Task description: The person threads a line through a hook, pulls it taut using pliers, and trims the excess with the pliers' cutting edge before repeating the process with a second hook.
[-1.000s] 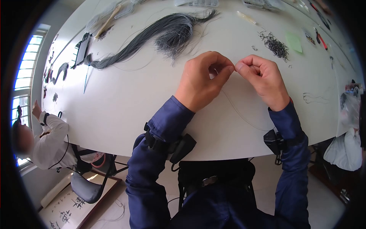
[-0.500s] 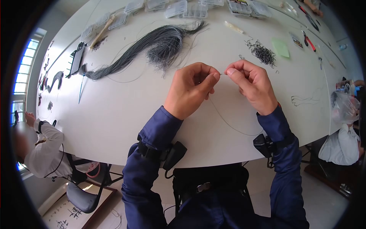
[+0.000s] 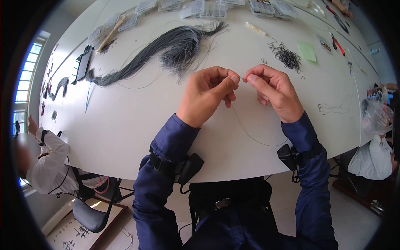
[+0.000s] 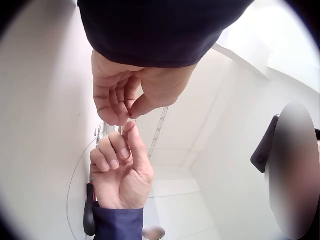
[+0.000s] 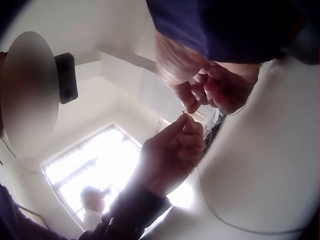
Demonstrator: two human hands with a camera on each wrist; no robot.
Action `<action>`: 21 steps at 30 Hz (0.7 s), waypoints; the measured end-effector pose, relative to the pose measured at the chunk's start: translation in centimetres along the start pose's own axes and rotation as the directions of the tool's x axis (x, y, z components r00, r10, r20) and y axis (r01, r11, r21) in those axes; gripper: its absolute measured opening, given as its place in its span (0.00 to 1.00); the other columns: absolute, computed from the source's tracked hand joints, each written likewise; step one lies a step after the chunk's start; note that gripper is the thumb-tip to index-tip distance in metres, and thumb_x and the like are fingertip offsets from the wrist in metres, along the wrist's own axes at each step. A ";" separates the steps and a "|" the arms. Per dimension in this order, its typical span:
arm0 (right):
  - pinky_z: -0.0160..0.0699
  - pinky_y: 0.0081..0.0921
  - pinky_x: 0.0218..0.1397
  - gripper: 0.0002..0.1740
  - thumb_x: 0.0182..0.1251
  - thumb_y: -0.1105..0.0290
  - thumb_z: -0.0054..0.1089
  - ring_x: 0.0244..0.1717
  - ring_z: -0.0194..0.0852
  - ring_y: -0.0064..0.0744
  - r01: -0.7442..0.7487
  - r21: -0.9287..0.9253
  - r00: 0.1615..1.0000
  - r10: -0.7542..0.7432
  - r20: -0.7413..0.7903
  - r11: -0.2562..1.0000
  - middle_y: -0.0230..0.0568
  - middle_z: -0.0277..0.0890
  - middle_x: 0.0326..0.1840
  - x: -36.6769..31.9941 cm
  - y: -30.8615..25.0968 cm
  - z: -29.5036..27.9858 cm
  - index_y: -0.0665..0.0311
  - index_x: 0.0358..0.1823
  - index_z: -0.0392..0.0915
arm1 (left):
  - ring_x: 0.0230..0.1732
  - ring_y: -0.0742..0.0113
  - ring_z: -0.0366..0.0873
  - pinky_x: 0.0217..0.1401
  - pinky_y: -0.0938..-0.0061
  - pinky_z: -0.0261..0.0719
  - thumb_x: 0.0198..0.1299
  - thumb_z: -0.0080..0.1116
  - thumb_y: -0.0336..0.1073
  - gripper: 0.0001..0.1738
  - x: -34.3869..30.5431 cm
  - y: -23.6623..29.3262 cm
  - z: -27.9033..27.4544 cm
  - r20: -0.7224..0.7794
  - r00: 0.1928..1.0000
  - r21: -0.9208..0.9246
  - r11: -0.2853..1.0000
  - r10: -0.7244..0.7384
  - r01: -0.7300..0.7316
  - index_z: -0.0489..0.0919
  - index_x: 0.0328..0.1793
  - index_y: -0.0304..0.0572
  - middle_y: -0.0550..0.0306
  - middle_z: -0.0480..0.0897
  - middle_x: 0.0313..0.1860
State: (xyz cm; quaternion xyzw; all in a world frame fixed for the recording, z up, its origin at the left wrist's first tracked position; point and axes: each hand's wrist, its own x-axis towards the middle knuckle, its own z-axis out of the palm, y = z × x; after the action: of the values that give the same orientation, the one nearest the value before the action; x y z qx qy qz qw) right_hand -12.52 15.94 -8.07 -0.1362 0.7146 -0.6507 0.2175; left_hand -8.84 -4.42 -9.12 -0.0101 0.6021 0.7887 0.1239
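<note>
My left hand [image 3: 208, 93] pinches a small dark piece, apparently a fish hook [image 5: 183, 113], between thumb and forefinger; only its tip shows past the fingers. Facing it, my right hand [image 3: 275, 91] pinches the thin grey fishing line at almost the same spot, with thumb and forefinger tips a narrow gap from the left ones. From under the left hand the fishing line [image 3: 246, 131] hangs in a loose curve over the white table and runs back towards the right wrist. In the left wrist view, the right hand [image 4: 120, 175] has its other fingers loosely curled.
Beyond the hands lie a long bundle of grey line [image 3: 141, 62], a pile of small dark hooks [image 3: 287, 58] and a green paper [image 3: 307, 51]. Hooks with lines attached [image 3: 327, 109] and red-handled pliers [image 3: 338, 45] are at right. Clear plastic boxes [image 3: 212, 11] line the back.
The head view has shifted, bringing more of the table's back into sight. The fingertips, touching at first, drew slightly apart and now stay close, still pinching. The line's curve has barely changed.
</note>
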 end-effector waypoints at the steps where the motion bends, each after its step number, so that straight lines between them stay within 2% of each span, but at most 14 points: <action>1: 0.62 0.12 0.27 0.14 0.75 0.61 0.58 0.23 0.61 0.10 -0.004 0.003 1.000 0.004 0.004 1.000 0.24 0.75 0.31 0.0 0.0 0.0 0.65 0.46 0.82 | 0.32 0.72 0.80 0.34 0.75 0.79 0.69 0.61 0.36 0.11 -0.1 0.1 0.0 0.008 1.000 -0.002 1.000 -0.018 0.018 0.80 0.46 0.32 0.57 0.81 0.36; 4: 0.63 0.13 0.27 0.13 0.75 0.62 0.58 0.23 0.61 0.11 -0.009 0.061 1.000 0.008 0.008 0.998 0.24 0.76 0.31 0.0 -0.1 0.0 0.66 0.46 0.82 | 0.33 0.72 0.80 0.34 0.75 0.78 0.69 0.62 0.36 0.12 -0.1 0.3 0.0 0.028 0.999 -0.056 0.998 -0.034 0.035 0.80 0.45 0.32 0.57 0.81 0.36; 11: 0.64 0.13 0.28 0.13 0.75 0.62 0.58 0.24 0.62 0.11 0.015 0.108 0.999 -0.018 0.031 0.994 0.25 0.77 0.32 -0.2 -0.4 -0.1 0.65 0.46 0.82 | 0.31 0.73 0.81 0.32 0.77 0.80 0.69 0.63 0.34 0.12 0.0 0.1 0.0 0.054 0.998 -0.016 1.000 -0.019 0.020 0.81 0.45 0.28 0.58 0.82 0.35; 19: 0.64 0.13 0.29 0.13 0.76 0.61 0.57 0.24 0.63 0.11 0.027 0.050 0.999 -0.029 0.031 0.998 0.25 0.77 0.32 -0.1 -0.2 -0.1 0.64 0.45 0.81 | 0.30 0.73 0.81 0.32 0.77 0.80 0.68 0.63 0.35 0.12 -0.1 0.2 0.0 0.035 0.999 -0.054 0.998 -0.021 0.022 0.81 0.44 0.29 0.57 0.82 0.34; 21: 0.64 0.13 0.29 0.13 0.76 0.61 0.57 0.24 0.63 0.11 0.022 0.050 0.999 -0.023 0.025 0.999 0.25 0.77 0.32 0.0 -0.2 -0.1 0.63 0.45 0.81 | 0.30 0.73 0.80 0.33 0.75 0.79 0.69 0.62 0.36 0.11 -0.1 0.2 0.0 0.039 0.999 -0.058 0.998 -0.036 0.038 0.80 0.45 0.32 0.58 0.81 0.34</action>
State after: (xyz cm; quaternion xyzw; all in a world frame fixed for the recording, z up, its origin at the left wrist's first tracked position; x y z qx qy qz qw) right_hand -12.53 16.00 -7.90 -0.1470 0.6939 -0.6688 0.2228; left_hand -8.81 -4.49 -8.95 -0.0101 0.5758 0.8037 0.1495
